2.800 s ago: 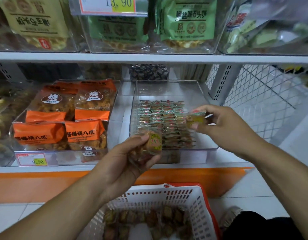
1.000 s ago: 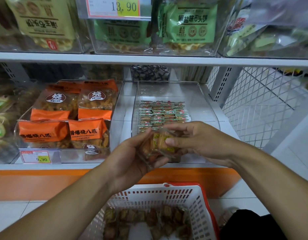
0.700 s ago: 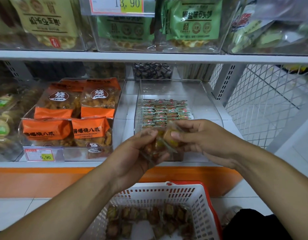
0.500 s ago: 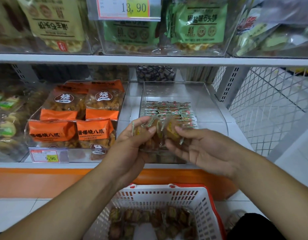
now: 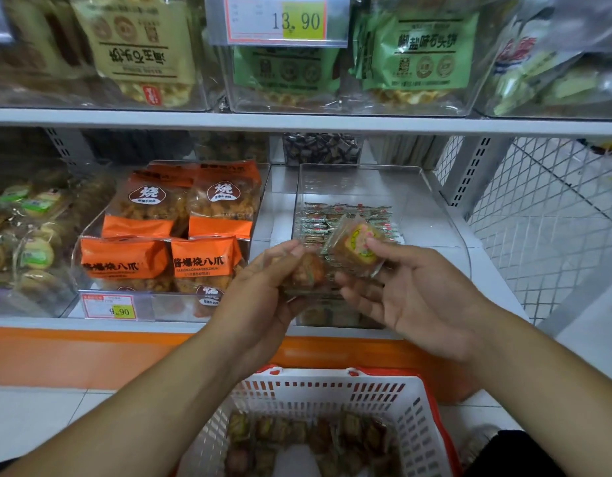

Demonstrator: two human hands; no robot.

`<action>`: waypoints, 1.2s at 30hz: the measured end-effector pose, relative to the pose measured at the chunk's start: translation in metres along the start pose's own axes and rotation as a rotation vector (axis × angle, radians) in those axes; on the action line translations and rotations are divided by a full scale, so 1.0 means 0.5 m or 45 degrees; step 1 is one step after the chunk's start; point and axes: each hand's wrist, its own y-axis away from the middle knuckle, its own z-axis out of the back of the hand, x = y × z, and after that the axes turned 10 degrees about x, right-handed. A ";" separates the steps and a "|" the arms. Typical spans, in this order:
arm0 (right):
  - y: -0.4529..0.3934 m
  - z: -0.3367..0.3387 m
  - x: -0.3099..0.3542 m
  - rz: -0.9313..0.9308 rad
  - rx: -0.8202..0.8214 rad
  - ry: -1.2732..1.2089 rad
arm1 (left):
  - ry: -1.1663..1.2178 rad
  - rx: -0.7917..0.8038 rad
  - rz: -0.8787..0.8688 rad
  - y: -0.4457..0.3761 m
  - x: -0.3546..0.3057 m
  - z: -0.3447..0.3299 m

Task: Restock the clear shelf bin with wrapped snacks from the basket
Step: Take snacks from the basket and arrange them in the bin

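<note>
A clear shelf bin stands on the lower shelf with rows of small wrapped snacks laid along its left side. In front of it my left hand grips a small stack of brown wrapped snacks. My right hand pinches one wrapped snack with a yellow-green label between thumb and fingers, just above the bin's front. Below stands a white basket with a red rim holding several more wrapped snacks.
Orange snack bags fill the clear bin to the left, with a 9.90 price tag. Upper shelf bins hold green and tan bags. A white wire mesh panel closes the right side. An orange strip edges the shelf base.
My right hand has pulled one snack off the stack in my left hand and lifted it up and to the right, toward the bin.
</note>
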 end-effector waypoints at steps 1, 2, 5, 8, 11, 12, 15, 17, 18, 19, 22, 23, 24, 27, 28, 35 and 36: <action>0.000 0.001 0.003 -0.009 0.010 -0.004 | 0.002 -0.021 -0.033 -0.002 -0.001 0.003; -0.001 0.002 0.003 -0.039 0.031 -0.009 | 0.019 -0.036 -0.070 -0.002 -0.004 0.006; 0.000 -0.003 -0.017 -0.166 0.163 -0.029 | 0.031 -0.024 -0.139 -0.004 -0.007 0.014; -0.004 -0.015 -0.042 -0.136 0.290 -0.057 | -0.026 0.040 -0.146 -0.003 -0.005 0.013; -0.012 -0.019 -0.054 0.086 0.133 0.107 | -0.052 -0.004 -0.079 -0.001 -0.006 0.016; -0.011 -0.019 -0.056 0.195 0.065 0.298 | -0.070 -0.033 -0.031 -0.001 -0.007 0.018; 0.006 -0.013 -0.055 0.592 -0.031 1.473 | -0.105 -0.082 0.152 0.005 -0.013 0.026; 0.011 -0.006 -0.057 0.686 0.020 2.056 | -0.125 0.018 0.252 0.013 -0.022 0.024; 0.010 -0.001 -0.059 0.703 0.050 2.195 | -0.147 0.064 0.275 0.016 -0.026 0.023; 0.009 -0.001 -0.061 0.723 0.067 2.272 | -0.174 0.085 0.275 0.019 -0.029 0.024; 0.008 0.000 -0.055 0.726 0.116 2.256 | -0.201 0.064 0.223 0.020 -0.032 0.032; 0.009 0.001 -0.050 0.703 0.136 2.211 | -0.205 0.052 0.201 0.020 -0.032 0.034; 0.010 0.003 -0.045 0.676 0.157 2.163 | -0.207 0.045 0.179 0.021 -0.033 0.035; 0.017 0.003 -0.030 0.641 0.172 2.042 | -0.197 -0.001 0.100 0.023 -0.036 0.037; 0.018 0.001 -0.026 0.657 0.158 1.998 | -0.170 -0.036 0.071 0.023 -0.039 0.038; 0.008 -0.012 -0.018 0.414 0.165 1.053 | -0.052 -0.001 -0.038 0.021 -0.038 0.051; 0.004 -0.011 -0.022 0.331 0.151 0.933 | -0.062 0.018 -0.028 0.022 -0.037 0.052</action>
